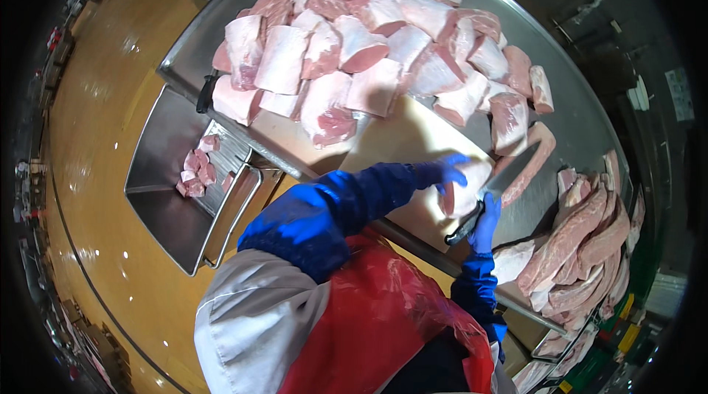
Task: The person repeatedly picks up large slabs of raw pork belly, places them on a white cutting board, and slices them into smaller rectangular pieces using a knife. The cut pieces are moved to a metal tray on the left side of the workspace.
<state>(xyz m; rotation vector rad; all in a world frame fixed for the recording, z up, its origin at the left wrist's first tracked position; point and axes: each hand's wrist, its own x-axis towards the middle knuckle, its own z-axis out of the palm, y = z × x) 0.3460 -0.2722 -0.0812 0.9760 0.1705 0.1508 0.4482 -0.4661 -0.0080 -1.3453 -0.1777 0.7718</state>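
Observation:
My left hand [442,171], in a blue glove, grips a pale pink piece of raw meat [467,189] at the right end of a white cutting board [394,136]. In my blue-gloved right hand [484,226], the fingers are wrapped round the black handle of a knife [513,167]. Its blade points away and to the right, just beside the held piece. Behind the blade lies a long, curved meat strip [532,165]. Blur hides whether the blade touches the meat.
Thick meat chunks [324,47] are heaped across the far side of the steel table [582,106]. Long meat strips [575,246] pile up at its right end. At left, a steel tub [155,173] holds small meat pieces [197,169]. A black handle [206,94] sits at the table's left edge.

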